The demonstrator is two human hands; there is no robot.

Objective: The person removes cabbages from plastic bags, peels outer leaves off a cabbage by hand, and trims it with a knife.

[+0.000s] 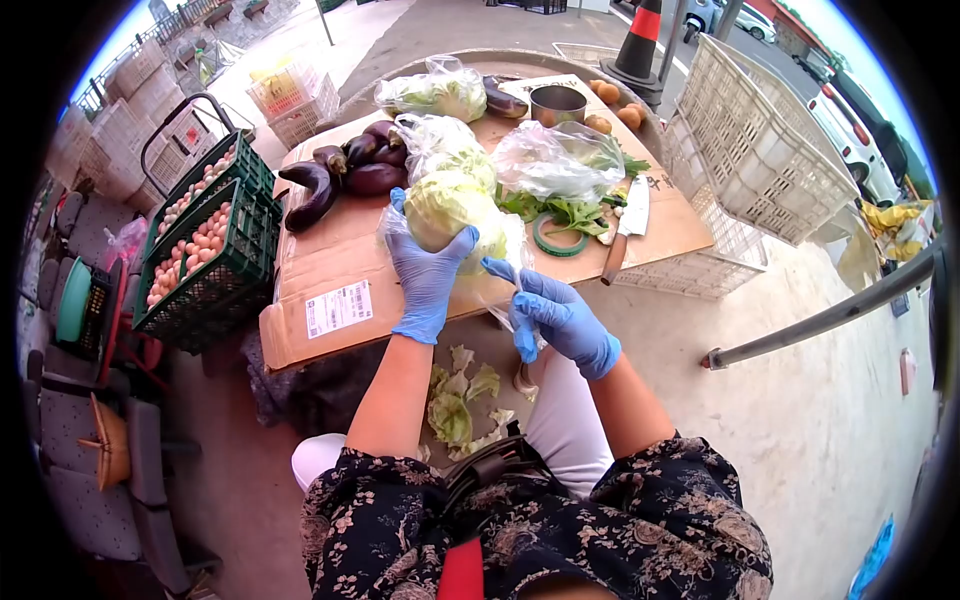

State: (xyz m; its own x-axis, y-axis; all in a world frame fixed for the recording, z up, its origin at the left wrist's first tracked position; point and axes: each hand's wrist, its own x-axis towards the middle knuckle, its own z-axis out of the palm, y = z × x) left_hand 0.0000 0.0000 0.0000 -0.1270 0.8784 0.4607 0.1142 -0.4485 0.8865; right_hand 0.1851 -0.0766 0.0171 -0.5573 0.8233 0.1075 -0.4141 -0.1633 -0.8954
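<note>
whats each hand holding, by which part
Blue-gloved left hand: round pale-green cabbage, near left side. Blue-gloved right hand: thin clear plastic, apparently an edge.

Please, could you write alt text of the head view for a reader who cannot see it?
A blue-gloved left hand holds a pale cabbage partly in clear plastic; the gloved right hand appears to pinch the plastic. Eggplants, a knife and green tape lie on cardboard; egg crates stand left.

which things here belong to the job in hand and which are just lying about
Likely in the job:
leafy head in the left hand
clear plastic by the right hand
perhaps the knife and green tape roll

Likely just lying about:
aubergines
green egg crates
white crates
traffic cone
</note>
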